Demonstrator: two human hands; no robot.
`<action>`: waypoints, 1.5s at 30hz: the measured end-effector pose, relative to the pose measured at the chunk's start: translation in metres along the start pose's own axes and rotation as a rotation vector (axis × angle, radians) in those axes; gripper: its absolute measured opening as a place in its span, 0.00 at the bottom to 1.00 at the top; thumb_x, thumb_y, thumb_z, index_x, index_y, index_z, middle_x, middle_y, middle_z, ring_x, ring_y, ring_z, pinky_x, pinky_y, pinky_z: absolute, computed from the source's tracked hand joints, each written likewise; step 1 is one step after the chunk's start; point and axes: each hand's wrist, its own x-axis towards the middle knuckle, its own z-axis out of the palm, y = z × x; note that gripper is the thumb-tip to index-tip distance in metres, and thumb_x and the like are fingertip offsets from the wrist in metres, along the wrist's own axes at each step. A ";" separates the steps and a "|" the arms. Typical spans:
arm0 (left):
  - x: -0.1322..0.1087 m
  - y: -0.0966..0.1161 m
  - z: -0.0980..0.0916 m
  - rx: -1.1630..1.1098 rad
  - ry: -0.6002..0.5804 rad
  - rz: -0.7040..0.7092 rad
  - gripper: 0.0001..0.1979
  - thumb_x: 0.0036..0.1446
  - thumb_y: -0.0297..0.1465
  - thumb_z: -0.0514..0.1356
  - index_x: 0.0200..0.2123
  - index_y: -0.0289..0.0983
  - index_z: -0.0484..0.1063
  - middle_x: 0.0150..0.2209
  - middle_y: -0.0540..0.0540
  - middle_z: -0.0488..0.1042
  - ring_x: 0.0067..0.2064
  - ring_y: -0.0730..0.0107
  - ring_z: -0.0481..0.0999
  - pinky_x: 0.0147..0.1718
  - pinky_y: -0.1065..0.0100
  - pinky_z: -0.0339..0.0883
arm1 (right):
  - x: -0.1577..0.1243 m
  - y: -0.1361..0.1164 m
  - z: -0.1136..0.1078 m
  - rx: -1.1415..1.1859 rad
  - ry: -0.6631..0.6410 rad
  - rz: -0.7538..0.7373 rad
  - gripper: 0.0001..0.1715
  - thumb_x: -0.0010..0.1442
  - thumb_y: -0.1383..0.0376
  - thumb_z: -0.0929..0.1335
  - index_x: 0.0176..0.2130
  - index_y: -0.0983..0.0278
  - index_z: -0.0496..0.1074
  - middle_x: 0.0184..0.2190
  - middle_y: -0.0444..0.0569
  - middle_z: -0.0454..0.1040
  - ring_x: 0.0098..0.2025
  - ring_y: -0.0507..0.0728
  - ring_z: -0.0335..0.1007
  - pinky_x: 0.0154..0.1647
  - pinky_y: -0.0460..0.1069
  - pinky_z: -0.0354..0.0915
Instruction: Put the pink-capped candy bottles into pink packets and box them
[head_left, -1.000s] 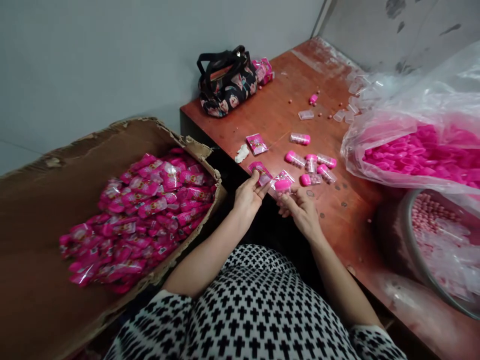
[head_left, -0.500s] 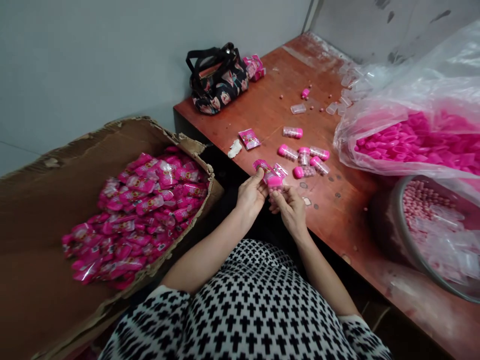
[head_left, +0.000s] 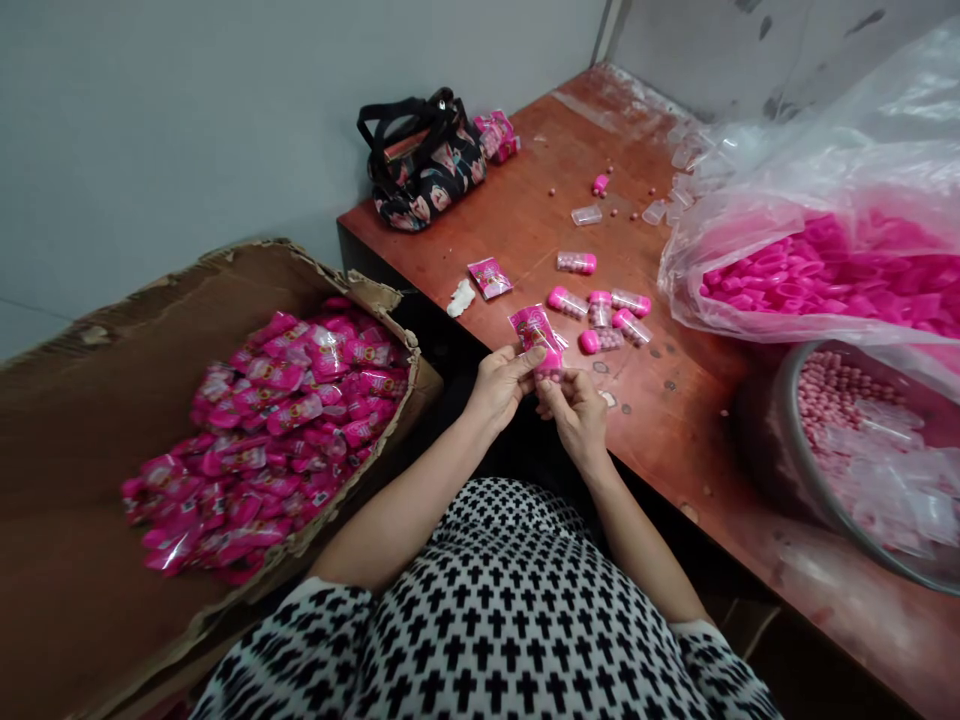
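Note:
At the table's near edge my left hand (head_left: 504, 388) is closed on a printed pink wrapper (head_left: 531, 325), thumb on top. My right hand (head_left: 576, 408) pinches a small clear tube with a pink cap (head_left: 549, 366), filled with pink beads. The tube's capped end meets the lower part of the wrapper; whether it is inside cannot be made out. Just beyond my hands lie several capped bead tubes (head_left: 602, 341) and a flat pink packet (head_left: 490, 278), with a scrap of white material (head_left: 460, 298) beside it.
To the left stands a cardboard box (head_left: 67, 480) holding many pink packets (head_left: 300, 410). A floral handbag (head_left: 431, 175) sits at the table's far left. On the right are a plastic bag of pink caps (head_left: 817, 275) and a bucket (head_left: 799, 440) with beads and clear tubes.
The wrapper stands more upright and shows its printed face. My left thumb has shifted onto it, against the cap. The whole view has moved slightly.

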 end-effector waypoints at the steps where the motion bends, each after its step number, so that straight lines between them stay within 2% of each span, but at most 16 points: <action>1: 0.000 0.000 0.000 0.006 0.005 -0.015 0.17 0.37 0.33 0.71 0.28 0.30 0.72 0.22 0.47 0.73 0.23 0.73 0.73 0.25 0.72 0.67 | 0.000 0.001 0.000 -0.020 0.013 -0.011 0.17 0.54 0.54 0.68 0.39 0.62 0.66 0.25 0.40 0.72 0.21 0.48 0.69 0.21 0.44 0.67; 6: 0.003 0.001 -0.002 0.079 -0.012 -0.046 0.15 0.37 0.35 0.71 0.23 0.29 0.72 0.21 0.46 0.72 0.22 0.74 0.72 0.23 0.72 0.65 | 0.003 -0.003 -0.002 0.083 -0.054 0.048 0.16 0.54 0.55 0.68 0.38 0.63 0.66 0.23 0.40 0.73 0.20 0.48 0.68 0.19 0.44 0.66; 10: 0.004 0.003 -0.003 0.182 -0.006 0.007 0.14 0.36 0.33 0.71 0.20 0.29 0.72 0.20 0.47 0.72 0.21 0.76 0.70 0.23 0.71 0.65 | 0.008 -0.004 -0.005 0.253 -0.137 0.151 0.17 0.53 0.54 0.69 0.36 0.63 0.67 0.24 0.41 0.74 0.18 0.48 0.68 0.16 0.43 0.63; 12: 0.004 0.002 -0.003 0.221 -0.010 0.024 0.13 0.37 0.33 0.70 0.20 0.29 0.73 0.21 0.46 0.73 0.21 0.75 0.70 0.23 0.71 0.65 | 0.008 -0.003 -0.005 0.250 -0.132 0.145 0.17 0.53 0.54 0.69 0.36 0.63 0.67 0.23 0.41 0.74 0.18 0.48 0.68 0.16 0.43 0.63; 17: 0.003 0.001 -0.002 0.240 -0.016 0.039 0.13 0.39 0.34 0.69 0.22 0.29 0.75 0.22 0.45 0.73 0.23 0.74 0.71 0.24 0.71 0.65 | 0.007 -0.002 -0.003 0.095 -0.015 0.025 0.16 0.53 0.55 0.69 0.37 0.62 0.68 0.24 0.40 0.73 0.19 0.47 0.66 0.18 0.42 0.63; 20: 0.002 0.001 -0.002 0.246 -0.013 0.018 0.14 0.39 0.35 0.69 0.20 0.29 0.73 0.19 0.47 0.71 0.19 0.76 0.68 0.19 0.72 0.61 | 0.008 0.001 -0.002 0.203 -0.076 0.082 0.16 0.54 0.53 0.68 0.35 0.63 0.67 0.22 0.40 0.73 0.17 0.47 0.65 0.15 0.43 0.60; 22: 0.001 0.002 -0.002 0.243 -0.018 -0.001 0.14 0.38 0.35 0.70 0.20 0.29 0.73 0.18 0.47 0.70 0.19 0.76 0.68 0.19 0.72 0.62 | 0.008 0.002 -0.001 0.229 -0.096 0.099 0.16 0.55 0.53 0.67 0.35 0.63 0.67 0.22 0.41 0.73 0.16 0.48 0.65 0.14 0.43 0.59; 28: -0.003 -0.004 0.003 0.174 0.093 0.099 0.14 0.35 0.35 0.71 0.24 0.30 0.75 0.22 0.46 0.74 0.23 0.73 0.73 0.27 0.70 0.68 | 0.001 0.001 0.000 -0.146 0.112 -0.098 0.16 0.53 0.55 0.69 0.39 0.60 0.70 0.30 0.44 0.75 0.24 0.50 0.68 0.24 0.45 0.66; 30: -0.005 -0.006 0.005 0.162 0.097 0.103 0.14 0.36 0.35 0.71 0.23 0.30 0.75 0.21 0.47 0.73 0.21 0.75 0.71 0.23 0.72 0.66 | 0.001 0.000 0.001 -0.049 0.065 -0.047 0.15 0.53 0.54 0.69 0.39 0.60 0.69 0.27 0.43 0.74 0.22 0.49 0.67 0.20 0.44 0.64; 33: -0.007 -0.006 0.002 0.191 0.054 0.059 0.14 0.38 0.36 0.70 0.20 0.30 0.73 0.18 0.48 0.70 0.18 0.77 0.67 0.17 0.73 0.60 | 0.004 0.001 0.003 0.265 -0.063 0.120 0.15 0.54 0.54 0.68 0.34 0.62 0.67 0.21 0.40 0.72 0.16 0.48 0.63 0.13 0.42 0.58; 36: -0.006 -0.004 -0.006 0.228 0.031 0.008 0.14 0.38 0.35 0.70 0.20 0.29 0.73 0.18 0.47 0.70 0.18 0.77 0.67 0.16 0.73 0.60 | 0.005 0.002 0.006 0.423 -0.116 0.226 0.16 0.53 0.54 0.69 0.31 0.63 0.66 0.20 0.41 0.72 0.14 0.47 0.62 0.11 0.42 0.56; 38: -0.004 -0.002 -0.010 0.240 0.031 -0.007 0.14 0.38 0.35 0.70 0.21 0.29 0.73 0.19 0.46 0.72 0.19 0.75 0.69 0.18 0.72 0.62 | 0.003 0.003 0.008 0.384 -0.106 0.222 0.16 0.52 0.54 0.69 0.32 0.63 0.66 0.20 0.41 0.73 0.15 0.47 0.63 0.12 0.42 0.57; 42: -0.004 -0.003 -0.012 0.209 0.081 0.041 0.15 0.38 0.36 0.70 0.20 0.30 0.71 0.20 0.46 0.72 0.20 0.75 0.69 0.20 0.71 0.63 | -0.004 0.003 0.010 0.157 -0.040 0.079 0.16 0.52 0.55 0.70 0.37 0.62 0.68 0.23 0.40 0.73 0.18 0.46 0.65 0.17 0.42 0.62; 45: -0.007 -0.003 -0.011 0.203 0.055 0.013 0.15 0.38 0.35 0.70 0.20 0.30 0.71 0.19 0.47 0.71 0.17 0.77 0.66 0.17 0.72 0.60 | -0.005 0.003 0.010 0.189 -0.054 0.083 0.15 0.52 0.55 0.70 0.36 0.62 0.69 0.23 0.40 0.73 0.17 0.46 0.65 0.16 0.41 0.62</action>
